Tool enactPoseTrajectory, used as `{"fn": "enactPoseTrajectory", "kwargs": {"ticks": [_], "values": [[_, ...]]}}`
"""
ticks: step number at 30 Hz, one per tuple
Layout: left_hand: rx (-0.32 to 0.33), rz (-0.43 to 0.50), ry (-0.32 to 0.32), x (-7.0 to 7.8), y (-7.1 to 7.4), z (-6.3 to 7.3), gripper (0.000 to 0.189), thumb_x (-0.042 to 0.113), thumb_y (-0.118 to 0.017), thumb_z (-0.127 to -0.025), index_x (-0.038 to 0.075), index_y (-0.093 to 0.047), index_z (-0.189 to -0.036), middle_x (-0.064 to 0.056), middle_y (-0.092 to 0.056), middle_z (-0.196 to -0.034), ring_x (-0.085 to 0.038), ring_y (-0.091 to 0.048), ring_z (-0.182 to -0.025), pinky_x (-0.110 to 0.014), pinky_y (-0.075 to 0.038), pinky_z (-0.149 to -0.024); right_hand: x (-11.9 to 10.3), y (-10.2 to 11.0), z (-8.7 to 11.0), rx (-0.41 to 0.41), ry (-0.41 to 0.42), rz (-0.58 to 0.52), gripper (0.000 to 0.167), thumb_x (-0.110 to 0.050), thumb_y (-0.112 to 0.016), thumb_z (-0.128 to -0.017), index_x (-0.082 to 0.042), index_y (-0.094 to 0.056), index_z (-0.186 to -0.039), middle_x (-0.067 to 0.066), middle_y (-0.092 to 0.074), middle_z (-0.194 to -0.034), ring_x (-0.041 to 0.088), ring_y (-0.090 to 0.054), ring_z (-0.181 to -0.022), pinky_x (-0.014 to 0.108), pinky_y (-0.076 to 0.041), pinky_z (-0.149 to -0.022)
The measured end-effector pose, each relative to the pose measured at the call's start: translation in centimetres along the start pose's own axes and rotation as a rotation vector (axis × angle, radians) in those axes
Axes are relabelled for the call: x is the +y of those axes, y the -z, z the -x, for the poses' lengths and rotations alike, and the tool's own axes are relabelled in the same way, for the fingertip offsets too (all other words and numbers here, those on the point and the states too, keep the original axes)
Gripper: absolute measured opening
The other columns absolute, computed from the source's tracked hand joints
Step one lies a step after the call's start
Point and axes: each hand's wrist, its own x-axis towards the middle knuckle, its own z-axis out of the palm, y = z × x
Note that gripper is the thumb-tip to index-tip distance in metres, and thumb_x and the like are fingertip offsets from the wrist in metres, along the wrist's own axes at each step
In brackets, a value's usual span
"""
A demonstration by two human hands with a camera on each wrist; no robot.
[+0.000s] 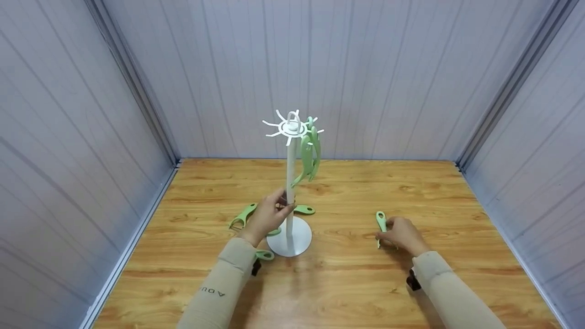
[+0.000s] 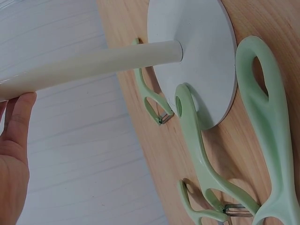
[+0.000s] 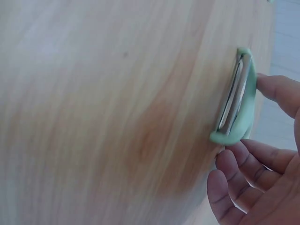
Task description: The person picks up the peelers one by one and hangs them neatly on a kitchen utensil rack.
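A white stand with a round base and a ring of hooks on top is upright in the head view. My left hand holds its pole low down, thumb and fingers about it. On the right, my right hand pinches a green peeler close to the table. The right wrist view shows that peeler's metal blade, with the thumb and fingers at its green frame. Green peelers hang from hooks on the stand's right side.
Several more green peelers lie around the base, among them one peeler on the left and one whose handle end rests on the white base. The wooden table meets pale panel walls at the back and sides.
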Motion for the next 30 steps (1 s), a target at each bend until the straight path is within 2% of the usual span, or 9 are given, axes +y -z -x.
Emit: {"fn": "enactPoseTrajectory", "kwargs": {"ticks": [5,14,20,25,30], "values": [[-0.001,0.005,-0.007,0.0,0.0,-0.1,0.013,0.006,-0.072,-0.105,0.005,-0.069,-0.117,-0.013,-0.075,-0.107,-0.027,-0.073,-0.102,-0.043,-0.066,-0.09,-0.3,-0.1,0.0,-0.037,-0.012,-0.085,0.044,-0.011,-0.081,-0.097,0.009,-0.065,-0.134,0.015,-0.077,-0.107,0.015,-0.074,-0.082,0.03,-0.063,-0.071],[0.005,0.007,-0.009,0.0,0.1,0.0,0.011,0.003,-0.071,-0.104,0.006,-0.069,-0.115,-0.012,-0.075,-0.106,-0.027,-0.073,-0.102,-0.045,-0.066,-0.089,-0.6,-0.4,-0.2,-0.032,0.029,-0.04,0.024,-0.001,-0.073,-0.096,0.005,-0.073,-0.12,0.013,-0.073,-0.095,0.016,-0.065,-0.066,0.03,-0.057,-0.057],[0.007,0.006,-0.021,-0.1,-0.1,-0.1,0.011,0.002,-0.071,-0.104,0.005,-0.07,-0.115,-0.013,-0.076,-0.105,-0.027,-0.075,-0.099,-0.043,-0.067,-0.087,-0.9,-0.8,-0.6,-0.02,0.032,-0.013,0.02,-0.001,-0.074,-0.091,0.001,-0.077,-0.111,0.01,-0.073,-0.09,0.015,-0.061,-0.061,0.028,-0.053,-0.053],[0.005,0.005,-0.016,0.0,-0.1,0.0,0.013,0.002,-0.073,-0.103,0.004,-0.07,-0.115,-0.013,-0.077,-0.105,-0.025,-0.074,-0.098,-0.042,-0.067,-0.087,-1.7,-0.6,-0.8,0.006,0.044,0.0,0.023,-0.003,-0.073,-0.094,0.004,-0.076,-0.116,0.014,-0.074,-0.097,0.016,-0.064,-0.065,0.029,-0.054,-0.055],[0.005,0.014,-0.016,0.1,0.0,0.0,0.013,0.002,-0.072,-0.103,0.006,-0.07,-0.115,-0.012,-0.076,-0.105,-0.025,-0.074,-0.098,-0.043,-0.066,-0.087,-3.0,0.1,-1.1,0.05,0.075,0.013,0.023,-0.007,-0.076,-0.096,0.002,-0.076,-0.117,0.014,-0.073,-0.103,0.02,-0.065,-0.08,0.032,-0.057,-0.066]]}}
